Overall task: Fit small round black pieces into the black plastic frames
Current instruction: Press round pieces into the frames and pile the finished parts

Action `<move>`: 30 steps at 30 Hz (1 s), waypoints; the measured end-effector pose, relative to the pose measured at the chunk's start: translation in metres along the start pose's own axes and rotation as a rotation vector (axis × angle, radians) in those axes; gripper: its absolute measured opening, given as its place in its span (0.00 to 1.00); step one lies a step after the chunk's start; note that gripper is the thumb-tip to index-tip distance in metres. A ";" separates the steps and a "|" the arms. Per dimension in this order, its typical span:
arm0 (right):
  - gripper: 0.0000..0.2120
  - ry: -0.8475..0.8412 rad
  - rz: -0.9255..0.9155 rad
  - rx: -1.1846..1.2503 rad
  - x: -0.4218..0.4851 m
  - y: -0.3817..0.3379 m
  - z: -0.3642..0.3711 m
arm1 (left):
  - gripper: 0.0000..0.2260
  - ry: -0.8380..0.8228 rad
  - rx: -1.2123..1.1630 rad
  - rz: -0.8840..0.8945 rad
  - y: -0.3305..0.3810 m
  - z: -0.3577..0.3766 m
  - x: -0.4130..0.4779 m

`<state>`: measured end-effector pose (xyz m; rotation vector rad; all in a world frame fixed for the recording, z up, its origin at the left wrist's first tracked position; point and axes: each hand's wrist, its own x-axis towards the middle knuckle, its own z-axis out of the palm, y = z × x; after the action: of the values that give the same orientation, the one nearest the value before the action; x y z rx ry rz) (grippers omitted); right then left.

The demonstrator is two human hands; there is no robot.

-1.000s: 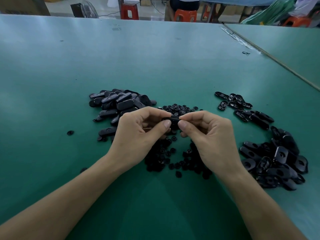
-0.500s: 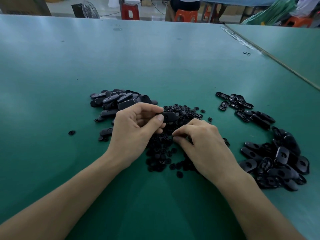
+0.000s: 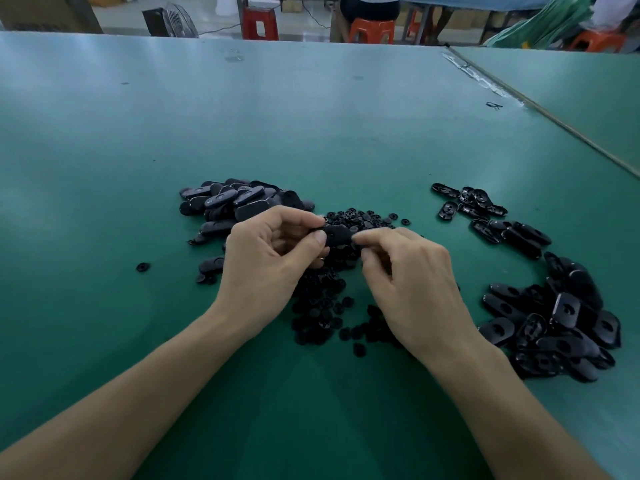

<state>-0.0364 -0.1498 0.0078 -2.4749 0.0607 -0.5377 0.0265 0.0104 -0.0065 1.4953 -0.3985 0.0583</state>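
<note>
The right hand [image 3: 412, 282] has lifted out of the pile of round pieces [image 3: 322, 306] beneath it and come up to the frame [image 3: 335, 235], which the left hand [image 3: 273, 261] pinches between thumb and forefinger. The right fingertips are pinched at the frame's end, probably on one piece, though I cannot see it. One heap of frames [image 3: 228, 202] lies beyond the left hand and a second heap [image 3: 561, 323] right of the right hand. Nothing blocks the fit.

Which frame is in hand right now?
The frame that the left hand pinches above the small round pieces; all others lie loose on the table.
</note>
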 end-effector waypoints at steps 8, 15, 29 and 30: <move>0.07 0.151 -0.054 0.272 -0.001 -0.004 0.000 | 0.05 -0.009 0.121 0.021 0.000 -0.001 -0.002; 0.10 0.129 0.014 0.479 -0.001 -0.009 0.003 | 0.06 -0.091 0.164 0.058 0.006 0.003 -0.004; 0.11 0.076 0.083 0.527 -0.001 -0.009 0.005 | 0.06 -0.130 0.148 0.061 0.007 0.003 -0.004; 0.11 0.079 0.090 0.522 -0.001 -0.008 0.005 | 0.07 -0.137 0.148 0.061 0.007 0.003 -0.004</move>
<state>-0.0362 -0.1403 0.0085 -1.9341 0.0540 -0.5338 0.0196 0.0086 -0.0009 1.6385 -0.5606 0.0340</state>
